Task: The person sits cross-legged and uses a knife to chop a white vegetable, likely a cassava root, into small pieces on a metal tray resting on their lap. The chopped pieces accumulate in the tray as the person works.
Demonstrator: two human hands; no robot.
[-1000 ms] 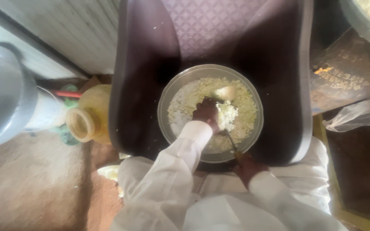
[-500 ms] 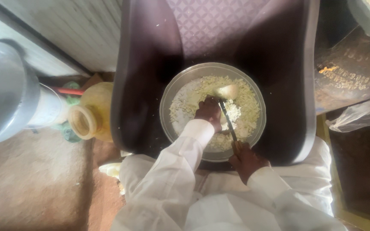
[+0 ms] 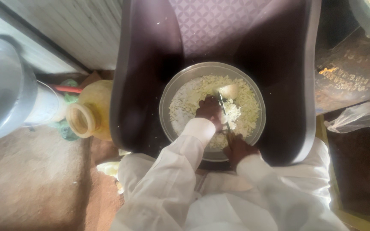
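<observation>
A round metal bowl [image 3: 174, 92] is seen standing on the seat of a dark plastic chair [image 3: 142, 72], in the middle of the view. Pale chopped food [image 3: 249, 105] is spread over the bowl's bottom. The left hand [image 3: 209, 112] is laid inside the bowl on the food, near its middle, knuckles up and fingers curled downward; whether anything is pinched under them cannot be told. The right hand [image 3: 237, 149] is placed at the bowl's near rim and is closed around the handle of a spoon [image 3: 226, 95]. The spoon's stem is run between the two hands, just beside the left hand, and its pale scoop is held over the food on the far side of that hand.

Both wrists are covered by white sleeves [image 3: 185, 149], and the right hand's fingers are largely hidden by its own back. The near edge of the bowl is concealed by the hands and sleeves. A yellow jug [image 3: 95, 111] is seen lying to the left of the chair, its mouth turned outward. A large grey container [image 3: 1, 85] is cut off at the left edge, and its shape is blurred.
</observation>
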